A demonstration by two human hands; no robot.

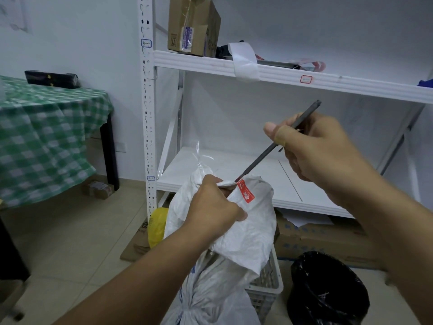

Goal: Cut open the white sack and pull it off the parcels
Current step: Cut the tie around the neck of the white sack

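Note:
The white woven sack (248,235) stands in front of me, its gathered top held up in my left hand (213,207). A red label (245,191) is stuck near the sack's neck. My right hand (314,151) grips a thin dark grey cutter (278,141) like a pen, its tip touching the sack's neck just above the red label. The sack's lower part bulges over a grey plastic crate (269,285). The parcels inside are hidden.
A white metal shelf rack (234,66) stands behind the sack, with a cardboard box (192,24) on its upper shelf. A black-lined bin (328,289) is at right, flat cardboard boxes (328,240) under the rack, a yellow bag (157,226) beside the sack, a green-checked table (46,127) at left.

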